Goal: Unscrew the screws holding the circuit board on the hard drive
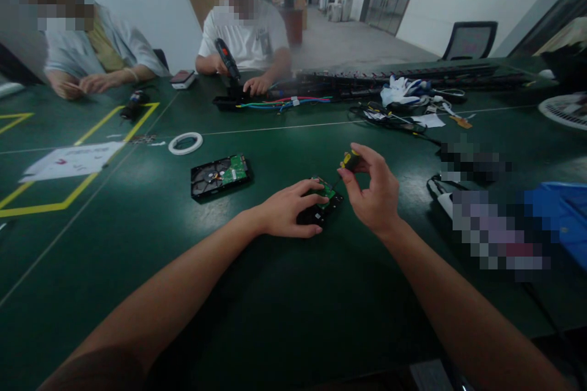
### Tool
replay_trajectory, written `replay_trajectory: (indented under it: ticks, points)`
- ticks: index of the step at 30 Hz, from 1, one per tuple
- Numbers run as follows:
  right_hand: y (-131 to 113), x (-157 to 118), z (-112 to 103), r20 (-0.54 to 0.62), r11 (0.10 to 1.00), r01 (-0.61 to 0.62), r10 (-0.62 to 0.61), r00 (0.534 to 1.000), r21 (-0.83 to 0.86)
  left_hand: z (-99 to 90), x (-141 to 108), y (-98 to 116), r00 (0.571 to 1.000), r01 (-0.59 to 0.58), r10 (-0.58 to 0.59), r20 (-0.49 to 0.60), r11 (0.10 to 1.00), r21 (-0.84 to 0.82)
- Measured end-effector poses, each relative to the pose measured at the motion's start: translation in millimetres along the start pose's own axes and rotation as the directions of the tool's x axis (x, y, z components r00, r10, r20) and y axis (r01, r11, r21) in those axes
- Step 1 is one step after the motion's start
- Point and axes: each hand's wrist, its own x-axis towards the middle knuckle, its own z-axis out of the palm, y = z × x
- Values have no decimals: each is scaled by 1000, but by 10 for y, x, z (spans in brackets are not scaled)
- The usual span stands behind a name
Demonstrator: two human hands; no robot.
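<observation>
Under my left hand lies a hard drive, its green circuit board facing up. The fingers spread over the board while the thumb rests along the near edge, holding the drive against the table. My right hand pinches the yellow and black handle of a screwdriver between thumb and fingers. Its thin shaft slants down to the right side of the drive; whether the tip sits in a screw is too small to tell. A second hard drive lies board up to the left, apart from both hands.
A white ring and printed paper lie left on the green table. Cables and white gloves are at the back right, a blue bin at the right. Two people sit opposite; one holds a power screwdriver.
</observation>
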Motion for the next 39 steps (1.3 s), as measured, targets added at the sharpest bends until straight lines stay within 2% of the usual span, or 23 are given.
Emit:
replay_trajectory:
  ticks: [5, 12, 19, 27, 34, 39]
  points:
    - [-20, 6, 0, 36, 999, 1, -2, 999, 39, -2, -2, -15, 1000, -6, 6, 10, 1000, 8]
    - [-46, 59, -35, 23, 999, 46, -46, 999, -14, -6, 1, 2, 1000, -2, 2, -7, 1000, -10]
    - [-11, 5, -12, 92, 998, 15, -21, 996, 65, -5, 0, -2, 1000, -3, 3, -10, 1000, -12]
    - [-70, 77, -54, 0, 998, 47, -47, 999, -40, 1, -2, -4, 1000, -17, 17, -18, 1000, -10]
    - [-60, 24, -36, 53, 1000, 20, -21, 998, 8, 8, -9, -16, 1000, 7, -7, -3, 1000, -5]
    - [-88, 44, -42, 31, 999, 54, -54, 998, 9, 1, -6, -18, 1000, 4, -4, 13, 1000, 4]
